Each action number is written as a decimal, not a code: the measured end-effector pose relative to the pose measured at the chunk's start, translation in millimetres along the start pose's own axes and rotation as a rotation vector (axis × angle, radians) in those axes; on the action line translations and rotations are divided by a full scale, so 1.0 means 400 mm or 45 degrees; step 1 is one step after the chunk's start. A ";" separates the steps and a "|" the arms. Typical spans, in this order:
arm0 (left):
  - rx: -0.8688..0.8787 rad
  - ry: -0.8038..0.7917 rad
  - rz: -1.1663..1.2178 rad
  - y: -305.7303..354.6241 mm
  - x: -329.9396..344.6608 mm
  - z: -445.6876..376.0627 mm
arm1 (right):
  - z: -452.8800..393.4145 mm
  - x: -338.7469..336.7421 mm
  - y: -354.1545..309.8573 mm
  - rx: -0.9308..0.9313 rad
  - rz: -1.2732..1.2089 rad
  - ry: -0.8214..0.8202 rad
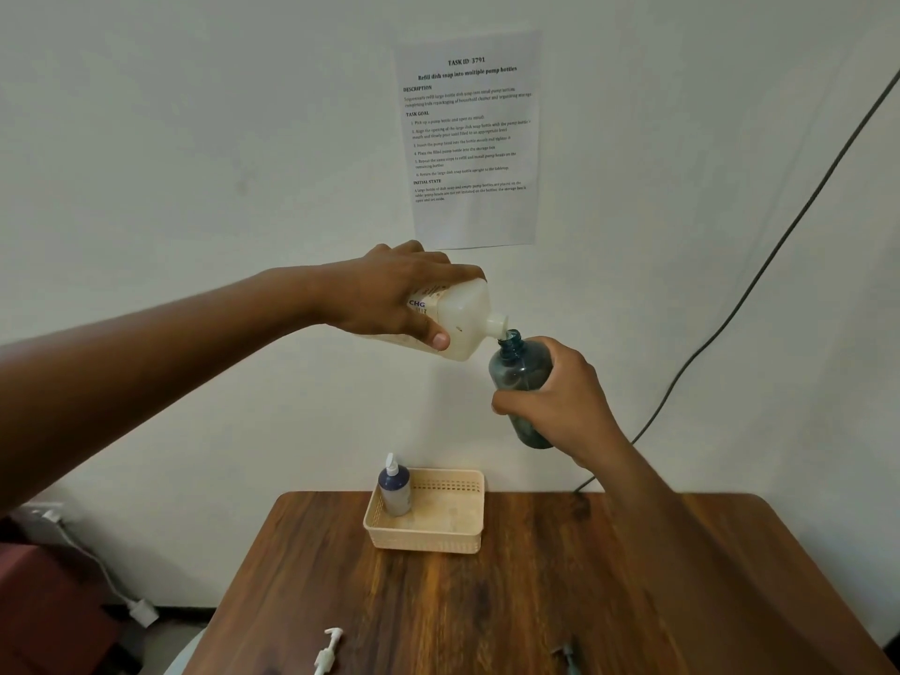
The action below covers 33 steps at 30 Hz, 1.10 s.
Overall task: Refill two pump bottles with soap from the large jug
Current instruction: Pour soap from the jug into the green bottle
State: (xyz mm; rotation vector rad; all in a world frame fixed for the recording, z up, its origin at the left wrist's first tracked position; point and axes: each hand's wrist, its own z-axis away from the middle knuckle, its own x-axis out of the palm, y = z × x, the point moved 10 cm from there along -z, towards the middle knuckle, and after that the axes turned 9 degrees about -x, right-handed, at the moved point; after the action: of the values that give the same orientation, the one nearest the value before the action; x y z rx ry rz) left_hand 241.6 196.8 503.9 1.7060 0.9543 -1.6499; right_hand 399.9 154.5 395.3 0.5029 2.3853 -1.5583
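left hand (pixel 389 297): wrapped around the big white jug (pixel 458 319), tipped over so the spout points down and right

right hand (pixel 555 397): fingers curled round the middle of the blue bottle (pixel 518 377), holding it up in the air well above the table (pixel 584 577), tilted a bit toward the jug

spout vs neck: jug nozzle sits right at the open bottle mouth, basically touching. can't really see a stream or how full it is

other bottle (pixel 394 487): already standing in the beige basket (pixel 438 533) with its pump on, so I'd guess that one's done

loose pump (pixel 327 651): lying at the near edge of the table, probably for the blue one

what could go wrong: both are held mid-air, so any wobble slides the spout off that narrow neck and soap runs down the hand. tipping too hard could overflow it too
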 end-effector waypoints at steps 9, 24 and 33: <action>0.019 0.004 -0.028 0.006 -0.007 -0.006 | 0.000 -0.005 -0.005 0.001 0.007 0.011; 0.020 0.000 -0.026 0.009 -0.021 -0.012 | 0.000 -0.009 -0.011 0.000 -0.014 0.028; 0.023 -0.007 -0.041 0.013 -0.027 -0.015 | -0.001 -0.011 -0.010 0.009 -0.017 0.036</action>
State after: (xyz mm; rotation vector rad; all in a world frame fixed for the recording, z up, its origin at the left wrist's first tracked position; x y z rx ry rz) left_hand 249.4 197.5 514.5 1.7051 0.9722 -1.6877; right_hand 402.3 152.5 400.5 0.5152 2.4097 -1.5765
